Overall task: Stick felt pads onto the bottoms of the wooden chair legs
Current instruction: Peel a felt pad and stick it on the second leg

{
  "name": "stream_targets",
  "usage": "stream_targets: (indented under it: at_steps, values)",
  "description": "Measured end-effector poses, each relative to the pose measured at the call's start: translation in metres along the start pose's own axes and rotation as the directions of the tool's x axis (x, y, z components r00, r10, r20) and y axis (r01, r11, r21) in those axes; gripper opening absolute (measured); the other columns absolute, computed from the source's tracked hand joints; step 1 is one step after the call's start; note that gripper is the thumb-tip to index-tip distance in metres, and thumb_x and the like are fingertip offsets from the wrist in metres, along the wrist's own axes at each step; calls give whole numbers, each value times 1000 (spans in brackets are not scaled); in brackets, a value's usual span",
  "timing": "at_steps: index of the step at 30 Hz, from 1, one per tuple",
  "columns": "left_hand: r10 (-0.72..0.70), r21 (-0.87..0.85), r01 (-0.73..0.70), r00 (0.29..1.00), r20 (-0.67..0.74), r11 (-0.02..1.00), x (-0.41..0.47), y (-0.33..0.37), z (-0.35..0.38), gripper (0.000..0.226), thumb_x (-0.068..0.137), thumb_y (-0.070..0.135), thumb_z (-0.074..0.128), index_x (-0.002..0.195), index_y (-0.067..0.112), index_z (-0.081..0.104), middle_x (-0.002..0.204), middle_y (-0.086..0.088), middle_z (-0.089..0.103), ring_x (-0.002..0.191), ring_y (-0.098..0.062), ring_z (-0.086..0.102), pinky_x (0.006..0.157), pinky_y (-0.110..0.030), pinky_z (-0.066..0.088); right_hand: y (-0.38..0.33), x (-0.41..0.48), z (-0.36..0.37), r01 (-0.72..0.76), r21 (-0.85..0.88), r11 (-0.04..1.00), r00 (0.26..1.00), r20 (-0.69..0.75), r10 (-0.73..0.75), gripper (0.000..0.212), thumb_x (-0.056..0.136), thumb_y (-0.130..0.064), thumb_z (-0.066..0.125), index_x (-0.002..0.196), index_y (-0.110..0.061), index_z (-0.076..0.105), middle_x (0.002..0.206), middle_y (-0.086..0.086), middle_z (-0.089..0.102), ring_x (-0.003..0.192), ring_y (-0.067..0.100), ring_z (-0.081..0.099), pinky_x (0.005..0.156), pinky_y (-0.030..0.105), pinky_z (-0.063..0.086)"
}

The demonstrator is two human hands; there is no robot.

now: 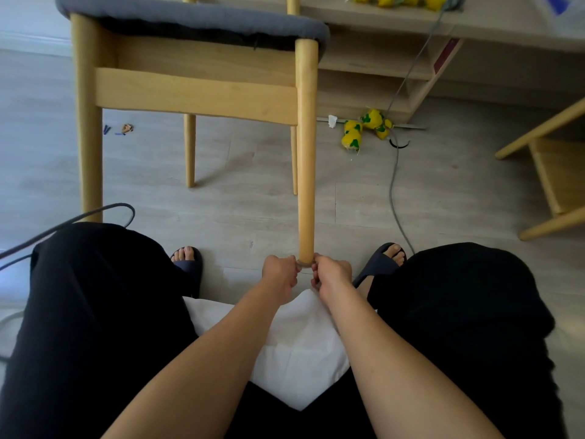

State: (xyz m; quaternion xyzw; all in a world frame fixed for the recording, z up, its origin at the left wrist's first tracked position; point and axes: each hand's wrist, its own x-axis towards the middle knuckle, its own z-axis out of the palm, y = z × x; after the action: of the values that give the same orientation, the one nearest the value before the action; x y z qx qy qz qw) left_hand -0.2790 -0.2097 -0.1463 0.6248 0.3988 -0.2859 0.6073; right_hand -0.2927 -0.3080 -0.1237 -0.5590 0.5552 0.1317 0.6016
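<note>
At the bottom end of the tilted chair leg point(306, 172), left hand point(281, 275) and right hand point(332, 275) pinch the felt pad point(304, 265) with curled fingers, apparently to seat it.

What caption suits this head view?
The left hand and right hand pinch a felt pad against the chair leg.

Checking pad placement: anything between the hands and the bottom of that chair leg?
Nothing visible. The left hand and right hand both pinch the greyish pad right at the chair leg tip; the contact face itself is hidden.
</note>
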Motion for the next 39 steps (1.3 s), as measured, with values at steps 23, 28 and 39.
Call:
stream_targets:
  at_steps: [23, 28, 39]
  values:
    - [325, 495, -295, 945, 28, 817, 4, 11, -6, 27, 104, 26, 52, 84, 8, 54, 76, -5, 54, 62, -16, 46, 56, -29, 38, 1, 16, -4, 392, -540, 745, 910, 109, -400, 20, 95, -37, 61, 85, -20, 56, 67, -4, 71, 73, 19, 71, 73, 38, 58]
    - [361, 544, -343, 929, 77, 766, -2, 12, -10, 26, 105, 26, 50, 88, 8, 56, 77, -5, 55, 64, -16, 47, 55, -29, 39, -6, 13, -6, 368, -589, 719, 925, 154, -347, 22, 97, -38, 61, 89, -18, 59, 67, -2, 72, 68, 15, 69, 68, 37, 59]
    - [209, 381, -278, 954, 213, 882, -15, 20, -29, 18, 103, 19, 56, 100, 3, 64, 88, -7, 69, 60, -14, 58, 48, -25, 43, -33, -2, -27, 102, -420, 902, 966, 259, 12, 11, 94, -13, 68, 97, -4, 73, 72, 3, 76, 50, 9, 45, 42, 19, 38]
